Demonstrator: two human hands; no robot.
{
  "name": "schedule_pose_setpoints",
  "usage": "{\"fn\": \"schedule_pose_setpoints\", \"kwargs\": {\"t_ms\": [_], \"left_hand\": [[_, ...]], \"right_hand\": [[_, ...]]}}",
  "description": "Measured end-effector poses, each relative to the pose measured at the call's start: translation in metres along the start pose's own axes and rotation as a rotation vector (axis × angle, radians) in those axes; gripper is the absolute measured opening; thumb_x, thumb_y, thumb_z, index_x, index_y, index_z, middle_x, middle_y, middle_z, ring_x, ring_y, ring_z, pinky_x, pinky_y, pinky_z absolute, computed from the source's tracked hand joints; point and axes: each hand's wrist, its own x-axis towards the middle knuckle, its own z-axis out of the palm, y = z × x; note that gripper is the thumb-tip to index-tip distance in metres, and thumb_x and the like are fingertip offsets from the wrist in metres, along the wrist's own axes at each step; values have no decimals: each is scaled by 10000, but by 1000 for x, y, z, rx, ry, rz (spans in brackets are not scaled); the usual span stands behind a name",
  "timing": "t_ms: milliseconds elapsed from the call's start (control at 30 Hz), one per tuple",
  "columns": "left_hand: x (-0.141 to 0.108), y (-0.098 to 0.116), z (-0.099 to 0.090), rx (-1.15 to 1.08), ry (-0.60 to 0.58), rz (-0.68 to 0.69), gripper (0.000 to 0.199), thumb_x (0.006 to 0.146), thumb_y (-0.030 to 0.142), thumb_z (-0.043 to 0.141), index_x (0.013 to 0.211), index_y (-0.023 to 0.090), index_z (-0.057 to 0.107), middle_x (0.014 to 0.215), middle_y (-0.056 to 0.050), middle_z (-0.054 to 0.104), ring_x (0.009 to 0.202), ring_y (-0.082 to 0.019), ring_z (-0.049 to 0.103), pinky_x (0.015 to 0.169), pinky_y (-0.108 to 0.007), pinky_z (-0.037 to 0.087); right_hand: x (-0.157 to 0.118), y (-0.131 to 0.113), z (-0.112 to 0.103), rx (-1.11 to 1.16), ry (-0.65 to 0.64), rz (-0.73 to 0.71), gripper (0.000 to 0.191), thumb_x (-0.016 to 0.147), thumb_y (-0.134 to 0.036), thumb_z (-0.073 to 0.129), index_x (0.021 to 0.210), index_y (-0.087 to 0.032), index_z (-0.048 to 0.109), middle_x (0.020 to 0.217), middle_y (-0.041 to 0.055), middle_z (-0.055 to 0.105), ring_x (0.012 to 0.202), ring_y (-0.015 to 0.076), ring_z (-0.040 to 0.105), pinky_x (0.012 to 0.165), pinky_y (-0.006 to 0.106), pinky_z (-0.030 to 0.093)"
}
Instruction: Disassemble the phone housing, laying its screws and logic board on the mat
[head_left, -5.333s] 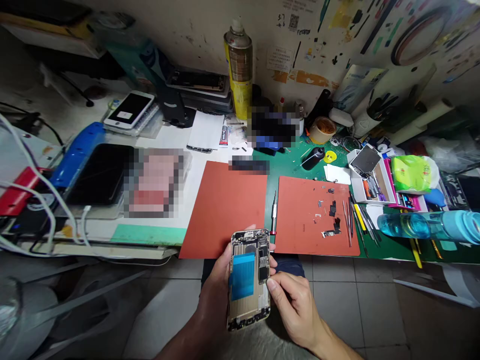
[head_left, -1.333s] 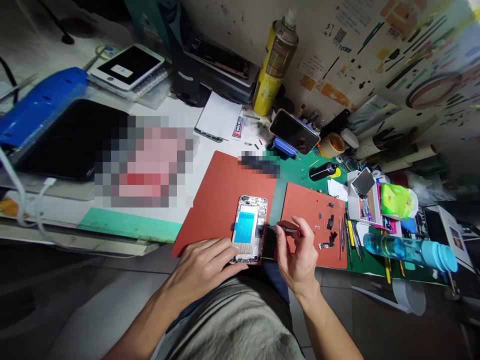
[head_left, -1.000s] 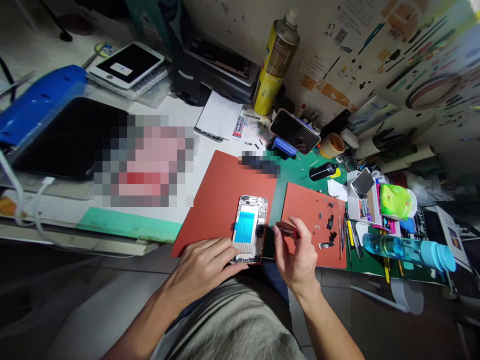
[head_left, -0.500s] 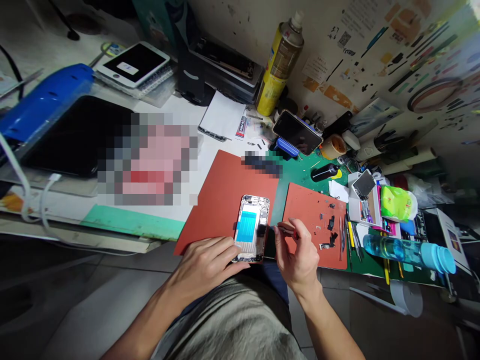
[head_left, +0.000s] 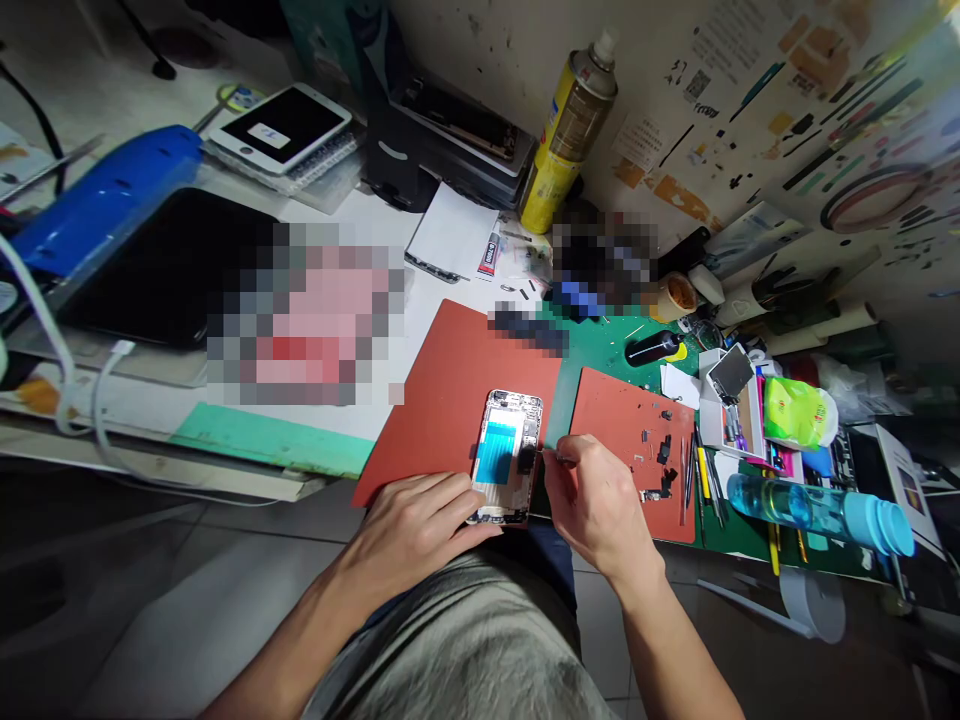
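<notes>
An opened phone body [head_left: 495, 458] with a blue strip inside lies on a reddish-brown mat [head_left: 437, 390]. My left hand [head_left: 420, 520] rests at its lower left corner, fingers over the edge, holding it against the mat. At the phone's right side, my right hand [head_left: 596, 495] pinches a thin tool [head_left: 553, 455], whose tip is near the dark part at the phone's right edge. What kind of tool it is cannot be made out. Small dark parts [head_left: 664, 450] are spread on a second reddish-brown mat [head_left: 615, 400] to the right.
A blue water bottle [head_left: 817, 508] lies at the right, beside pens and tools [head_left: 705, 475] and a white box [head_left: 731, 400]. A yellow spray can [head_left: 568, 135] stands behind. A black tablet-like device [head_left: 172, 265] and a white phone [head_left: 287, 128] are at the left.
My right hand has turned over somewhat and moved slightly left, bringing the thin tool to the phone's right edge. My left hand stays on the phone. The camera view has shifted slightly.
</notes>
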Motion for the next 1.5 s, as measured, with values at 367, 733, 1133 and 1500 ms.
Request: {"fn": "schedule_pose_setpoints", "kwargs": {"t_ms": [367,733,1133,1500], "left_hand": [[2,2,-1,10,-8,-4,255,1090,423,618,959,217,692,794,25,656,690,-161,621,650,-336,412],[2,2,-1,4,5,-9,246,1083,415,632,948,214,678,790,27,641,689,-168,604,653,-341,399],[2,2,-2,-1,0,-14,250,1083,411,637,935,215,685,792,25,652,690,-162,604,654,-341,402],[1,2,-1,-14,-8,-19,224,1077,402,648,954,218,681,794,27,642,698,-166,603,662,-344,401]], "right_hand": [[-1,2,-2,20,65,-31,95,1045,-144,546,1041,-228,501,833,20,568,710,186,526,628,325,432],[0,2,-2,38,85,-6,126,1026,-130,580,1068,-224,507,807,-5,540,660,166,497,588,309,405],[-1,4,0,36,109,16,103,1035,-155,575,1104,-215,527,753,-26,558,575,143,508,539,290,410],[-3,4,3,24,132,61,142,1022,-168,586,1153,-191,536,837,31,631,649,167,619,590,305,499]]}}
